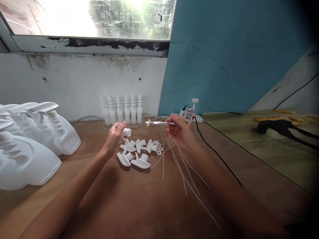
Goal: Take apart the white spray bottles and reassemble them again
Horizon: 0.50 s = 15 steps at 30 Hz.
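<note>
My left hand (115, 134) is closed around a white spray head (127, 132), whose round collar points right. My right hand (180, 129) pinches a thin tool (159, 123) held level, with a small white piece (149, 122) at its left tip. A gap separates that tip from the spray head. On the brown table below lie several white spray heads (141, 162), with small white rings (159, 149) at their right. Several thin white tubes (184, 169) are spread beneath my right hand.
Large white bottles (62, 132) stand at the left. Several small white bottles (126, 109) line the wall. A clear bottle (191, 111) stands behind my right hand, near a black cable (216, 152) crossing the table's right side.
</note>
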Motion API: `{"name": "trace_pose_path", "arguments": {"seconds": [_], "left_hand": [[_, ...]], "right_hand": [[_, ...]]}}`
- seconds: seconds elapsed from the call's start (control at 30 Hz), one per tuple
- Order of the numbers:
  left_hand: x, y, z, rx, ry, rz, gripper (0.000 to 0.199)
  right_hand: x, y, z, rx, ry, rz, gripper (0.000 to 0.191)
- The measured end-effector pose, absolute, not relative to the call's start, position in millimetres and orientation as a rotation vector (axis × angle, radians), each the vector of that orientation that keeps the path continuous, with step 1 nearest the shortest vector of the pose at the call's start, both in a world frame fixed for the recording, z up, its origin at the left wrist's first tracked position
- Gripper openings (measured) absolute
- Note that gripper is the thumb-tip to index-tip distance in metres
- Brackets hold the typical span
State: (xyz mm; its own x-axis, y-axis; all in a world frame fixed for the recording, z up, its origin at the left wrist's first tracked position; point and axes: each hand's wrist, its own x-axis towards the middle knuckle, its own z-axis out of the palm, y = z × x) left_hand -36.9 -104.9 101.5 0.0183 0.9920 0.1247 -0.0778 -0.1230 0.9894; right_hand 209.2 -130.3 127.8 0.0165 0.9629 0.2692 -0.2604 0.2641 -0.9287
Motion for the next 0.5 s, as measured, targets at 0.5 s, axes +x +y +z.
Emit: {"name": "trace_pose_path", "arguments": {"seconds": [0.5], "left_hand": [[-109, -98, 10, 2.123, 1.486, 1.180, 0.023]], "right_hand": [[247, -146, 45, -1.214, -1.386, 1.136, 0.044]]}}
